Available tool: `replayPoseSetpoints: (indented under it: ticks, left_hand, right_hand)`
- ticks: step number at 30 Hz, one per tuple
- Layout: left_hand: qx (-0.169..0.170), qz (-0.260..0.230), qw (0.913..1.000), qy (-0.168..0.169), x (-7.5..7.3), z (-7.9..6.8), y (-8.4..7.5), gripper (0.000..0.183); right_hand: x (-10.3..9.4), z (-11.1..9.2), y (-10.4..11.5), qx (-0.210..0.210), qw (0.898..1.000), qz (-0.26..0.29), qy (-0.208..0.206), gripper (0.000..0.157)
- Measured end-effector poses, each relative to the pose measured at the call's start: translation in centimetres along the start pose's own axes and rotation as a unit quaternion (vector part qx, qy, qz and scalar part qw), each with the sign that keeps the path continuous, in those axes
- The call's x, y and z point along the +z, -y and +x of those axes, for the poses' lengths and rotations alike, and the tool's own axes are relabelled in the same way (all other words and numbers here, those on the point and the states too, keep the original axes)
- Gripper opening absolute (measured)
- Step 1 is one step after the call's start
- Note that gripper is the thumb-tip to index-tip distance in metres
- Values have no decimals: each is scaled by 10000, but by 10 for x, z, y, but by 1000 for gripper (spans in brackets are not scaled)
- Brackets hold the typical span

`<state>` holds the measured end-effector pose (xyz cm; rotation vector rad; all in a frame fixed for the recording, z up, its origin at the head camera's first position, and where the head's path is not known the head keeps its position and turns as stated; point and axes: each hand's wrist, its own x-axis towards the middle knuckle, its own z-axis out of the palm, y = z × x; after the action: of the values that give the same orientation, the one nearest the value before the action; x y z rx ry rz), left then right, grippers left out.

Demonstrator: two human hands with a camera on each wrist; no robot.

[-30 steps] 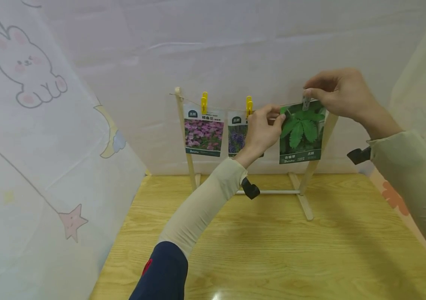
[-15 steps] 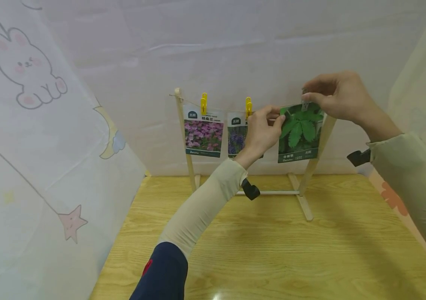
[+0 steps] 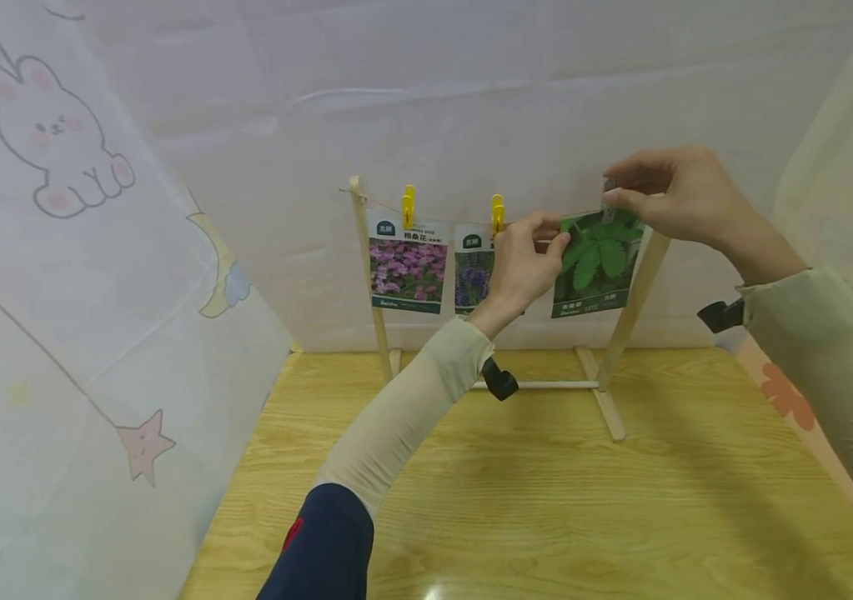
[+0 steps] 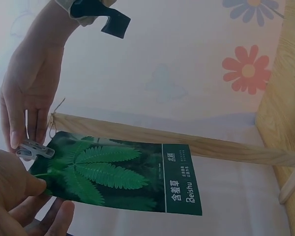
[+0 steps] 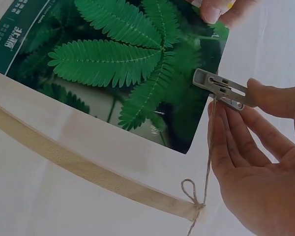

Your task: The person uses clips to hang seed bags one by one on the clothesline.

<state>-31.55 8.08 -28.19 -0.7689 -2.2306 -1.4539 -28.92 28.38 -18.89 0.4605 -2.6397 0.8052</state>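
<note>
A green seed packet (image 3: 593, 268) with a fern-like leaf picture hangs at the right end of a twine line (image 5: 209, 147). My left hand (image 3: 522, 265) pinches its upper left corner between thumb and fingers. At the packet's top edge, my right hand (image 3: 689, 196) pinches a grey clothespin (image 5: 221, 88), thumb on one side and fingers on the other. In the right wrist view the clothespin's jaws lie over the packet edge and the twine. Two more seed packets hang further left: one with pink flowers (image 3: 407, 271), one with purple flowers (image 3: 471, 279), partly hidden by my left hand.
Yellow clothespins (image 3: 408, 207) hold the two left packets on the line. A wooden frame (image 3: 639, 287) carries the twine between its posts and stands on a wood-grain table (image 3: 546, 500). Pale cloth walls (image 3: 246, 125) with printed cartoons close in the back and sides.
The green packet's lower edge has swung slightly left and up. My right hand has lowered a little with the grey clothespin, while my left hand stays nearly in place.
</note>
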Motion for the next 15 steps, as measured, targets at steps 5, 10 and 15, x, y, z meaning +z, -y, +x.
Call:
replayPoseSetpoints:
  ticks: [5,10,15]
  left_hand:
    - [-37,43,9999,159,0,-2,1,23]
    - [-36,-1,9997,227,-1,-5,3,24]
    - [109,63,9996,259,-3,-10,6,24]
  right_hand:
    - [0,1,-2,-53,9999,46,-80,41]
    - [0,-1,-3,-61,9998,79,-181,45]
    - [-1,-6,-5,63,9995,148,-255,49]
